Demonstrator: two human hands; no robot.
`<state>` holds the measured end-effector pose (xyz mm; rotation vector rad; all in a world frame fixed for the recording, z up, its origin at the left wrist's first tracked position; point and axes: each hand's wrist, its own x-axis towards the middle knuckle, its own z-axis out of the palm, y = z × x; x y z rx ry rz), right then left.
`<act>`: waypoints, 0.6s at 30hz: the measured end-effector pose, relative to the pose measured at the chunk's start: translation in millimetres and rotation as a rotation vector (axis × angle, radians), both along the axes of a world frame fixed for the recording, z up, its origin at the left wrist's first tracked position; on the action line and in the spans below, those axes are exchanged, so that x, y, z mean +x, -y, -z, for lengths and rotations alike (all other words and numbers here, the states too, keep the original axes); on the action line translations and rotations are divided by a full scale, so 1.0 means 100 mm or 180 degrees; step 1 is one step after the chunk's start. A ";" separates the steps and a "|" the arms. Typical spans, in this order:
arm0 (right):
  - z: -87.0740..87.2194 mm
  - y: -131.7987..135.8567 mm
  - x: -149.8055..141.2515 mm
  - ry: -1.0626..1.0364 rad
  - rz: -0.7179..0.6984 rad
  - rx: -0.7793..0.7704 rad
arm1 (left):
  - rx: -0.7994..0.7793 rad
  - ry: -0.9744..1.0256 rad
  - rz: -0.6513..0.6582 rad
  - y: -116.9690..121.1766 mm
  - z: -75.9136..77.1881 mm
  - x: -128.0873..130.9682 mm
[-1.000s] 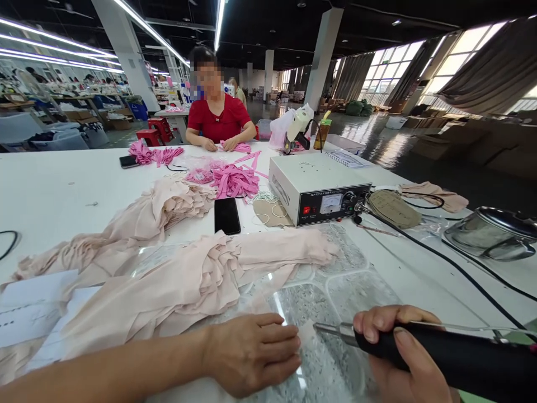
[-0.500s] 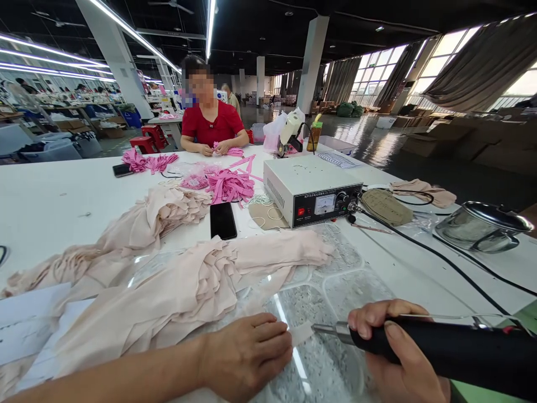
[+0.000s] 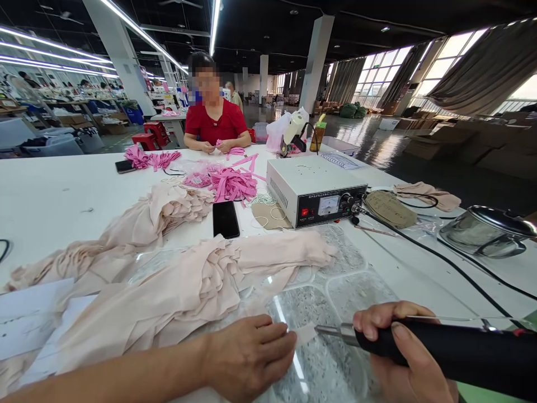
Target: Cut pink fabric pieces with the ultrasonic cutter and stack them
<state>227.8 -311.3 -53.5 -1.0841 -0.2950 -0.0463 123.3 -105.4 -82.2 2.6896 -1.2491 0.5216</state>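
Note:
My left hand (image 3: 254, 354) is closed over the table, its fingers pressed on a beige fabric strip (image 3: 306, 334) whose short end sticks out to the right. In my right hand (image 3: 413, 358) is a thick black ultrasonic handpiece (image 3: 474, 351), with the fingers wrapped round its front. Its narrow metal tip (image 3: 331, 331) points left and meets the strip's end, or lies just beside it. Beneath both hands lies a glossy grey stone-patterned mat (image 3: 335, 366). Beyond my left hand spreads a layered pile of beige fabric pieces (image 3: 180, 291).
A white control box (image 3: 314, 173) stands ahead, its black cable (image 3: 436, 263) running right. A phone (image 3: 225, 219), pink strips (image 3: 232, 184) and another beige pile (image 3: 168, 212) lie left of it. A lidded glass pot (image 3: 486, 232) sits right. Across the table, a person in red (image 3: 216, 126) handles pink pieces.
The whole view has shifted a little, so things appear slightly further right. Both hands keep their holds, and the handpiece tip remains at the strip's end.

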 end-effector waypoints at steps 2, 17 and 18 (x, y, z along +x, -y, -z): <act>0.01 0.00 0.00 0.0015 0.0013 -0.0010 | -0.0006 -0.0014 -0.0049 0.01 -0.01 -0.01; 0.03 -0.06 -0.09 0.0201 -0.0395 0.0014 | -0.0179 -0.0164 -0.0151 0.03 -0.06 0.00; 0.02 -0.08 -0.10 0.0205 -0.0416 0.0007 | -0.0182 -0.0173 -0.0151 0.03 -0.07 0.01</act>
